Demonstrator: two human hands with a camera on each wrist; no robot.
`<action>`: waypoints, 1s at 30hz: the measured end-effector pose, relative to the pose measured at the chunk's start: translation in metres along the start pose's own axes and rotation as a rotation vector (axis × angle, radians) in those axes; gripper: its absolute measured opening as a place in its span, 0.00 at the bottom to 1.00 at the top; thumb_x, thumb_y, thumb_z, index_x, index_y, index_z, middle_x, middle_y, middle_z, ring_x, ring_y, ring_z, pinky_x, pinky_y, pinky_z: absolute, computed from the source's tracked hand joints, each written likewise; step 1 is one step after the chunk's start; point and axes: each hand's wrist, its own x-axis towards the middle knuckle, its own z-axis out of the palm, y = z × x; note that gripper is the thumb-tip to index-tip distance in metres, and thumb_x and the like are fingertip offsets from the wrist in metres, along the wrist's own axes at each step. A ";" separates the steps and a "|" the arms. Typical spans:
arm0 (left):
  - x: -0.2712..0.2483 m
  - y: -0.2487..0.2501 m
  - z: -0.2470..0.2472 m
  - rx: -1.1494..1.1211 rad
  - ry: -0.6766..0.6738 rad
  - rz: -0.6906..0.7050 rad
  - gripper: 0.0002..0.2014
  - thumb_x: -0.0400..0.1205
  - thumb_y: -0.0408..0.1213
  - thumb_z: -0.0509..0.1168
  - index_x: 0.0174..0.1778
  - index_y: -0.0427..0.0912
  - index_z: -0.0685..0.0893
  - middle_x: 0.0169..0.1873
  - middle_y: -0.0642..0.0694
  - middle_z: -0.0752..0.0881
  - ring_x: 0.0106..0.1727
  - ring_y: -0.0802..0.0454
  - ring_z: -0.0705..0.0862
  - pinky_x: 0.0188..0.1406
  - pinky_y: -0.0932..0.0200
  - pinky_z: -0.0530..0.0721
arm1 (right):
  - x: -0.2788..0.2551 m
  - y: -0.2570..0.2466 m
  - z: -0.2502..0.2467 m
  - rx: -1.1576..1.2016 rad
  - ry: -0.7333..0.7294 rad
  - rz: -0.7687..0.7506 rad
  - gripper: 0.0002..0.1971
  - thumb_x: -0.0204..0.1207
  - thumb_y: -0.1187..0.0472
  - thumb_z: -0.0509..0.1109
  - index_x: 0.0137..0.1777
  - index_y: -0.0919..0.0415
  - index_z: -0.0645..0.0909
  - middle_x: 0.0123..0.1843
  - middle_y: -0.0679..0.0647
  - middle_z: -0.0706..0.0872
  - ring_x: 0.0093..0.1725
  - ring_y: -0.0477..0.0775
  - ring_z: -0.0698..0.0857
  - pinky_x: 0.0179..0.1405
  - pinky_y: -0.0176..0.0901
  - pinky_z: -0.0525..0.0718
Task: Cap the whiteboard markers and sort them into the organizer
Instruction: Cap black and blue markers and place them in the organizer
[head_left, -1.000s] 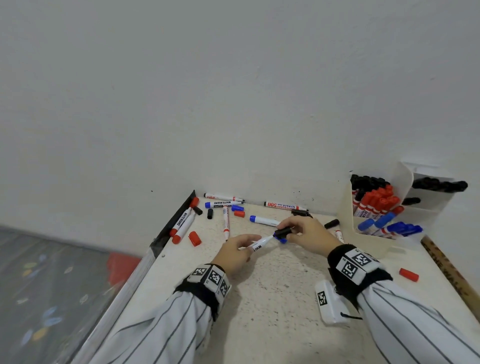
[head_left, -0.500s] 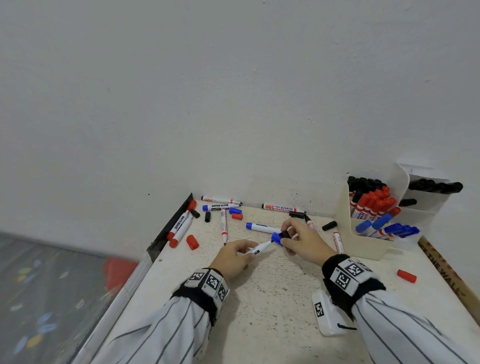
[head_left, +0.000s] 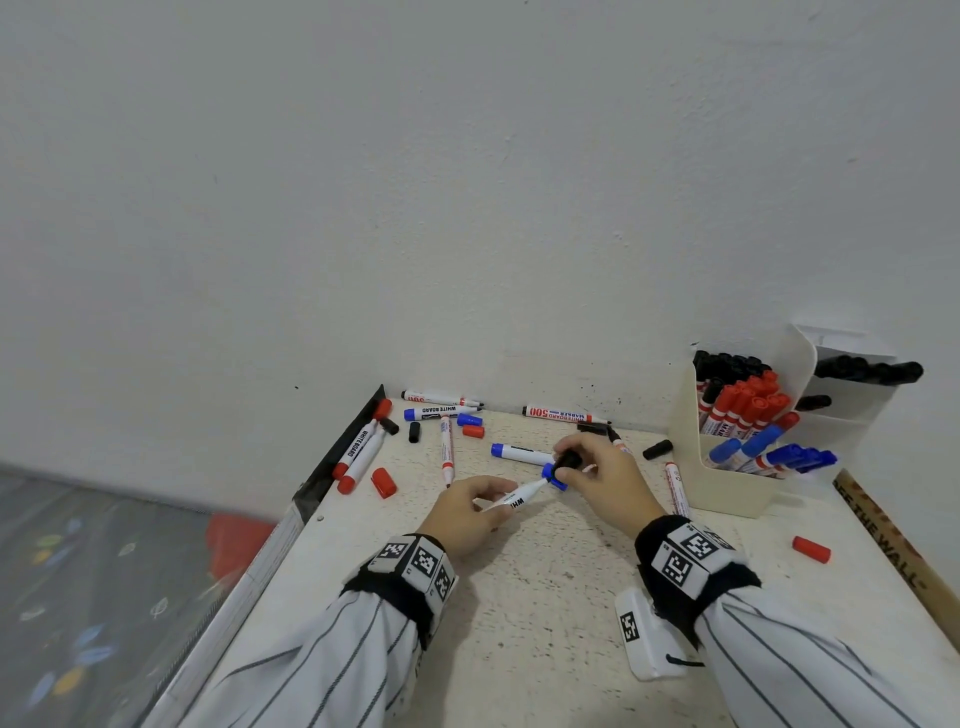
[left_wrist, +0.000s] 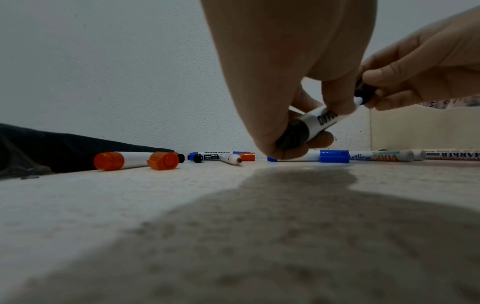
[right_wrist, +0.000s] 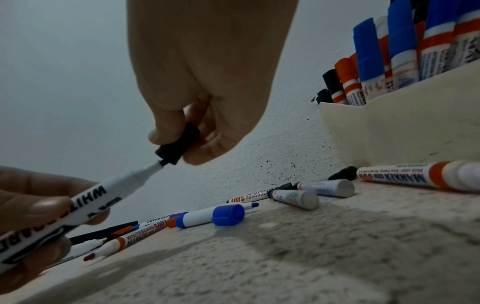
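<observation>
While the left hand (head_left: 467, 512) curls its fingers (right_wrist: 49, 205) round the white barrel of the black whiteboard marker (right_wrist: 85, 203) and holds it just above the bench (head_left: 545, 597), the tip points up toward the right hand (head_left: 605, 475), so the two can meet. That hand pinches a black cap (right_wrist: 179, 145) between thumb and fingertips, its mouth right at the tip (it looks not yet pushed home). Once capped, I think it belongs with the other black ones in the cream organizer (head_left: 727, 483) on the right, close by for a short reach.

My white marker (right_wrist: 85, 201) tilts above the counter, its nib just inside the black cap (right_wrist: 179, 144); the cream organizer (head_left: 727, 483) holds capped markers upright.
</observation>
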 end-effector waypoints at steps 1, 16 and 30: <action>0.000 0.000 0.000 0.004 0.010 0.001 0.15 0.79 0.34 0.68 0.61 0.50 0.83 0.56 0.49 0.84 0.46 0.52 0.84 0.49 0.62 0.85 | -0.001 0.000 0.001 0.002 -0.002 0.001 0.14 0.72 0.70 0.73 0.44 0.47 0.78 0.48 0.52 0.85 0.52 0.51 0.82 0.49 0.31 0.78; -0.002 0.002 0.002 -0.046 -0.021 0.030 0.05 0.82 0.41 0.65 0.47 0.47 0.86 0.38 0.49 0.85 0.26 0.58 0.81 0.23 0.71 0.76 | -0.005 -0.002 0.004 0.208 -0.217 0.137 0.14 0.78 0.75 0.63 0.50 0.54 0.78 0.53 0.58 0.84 0.47 0.45 0.85 0.43 0.31 0.85; -0.004 0.006 0.001 -0.125 0.030 0.048 0.10 0.74 0.38 0.74 0.50 0.43 0.87 0.31 0.53 0.81 0.20 0.66 0.74 0.21 0.71 0.72 | -0.003 -0.012 0.009 0.063 -0.133 0.207 0.10 0.82 0.54 0.62 0.49 0.61 0.79 0.35 0.51 0.79 0.28 0.43 0.74 0.26 0.31 0.72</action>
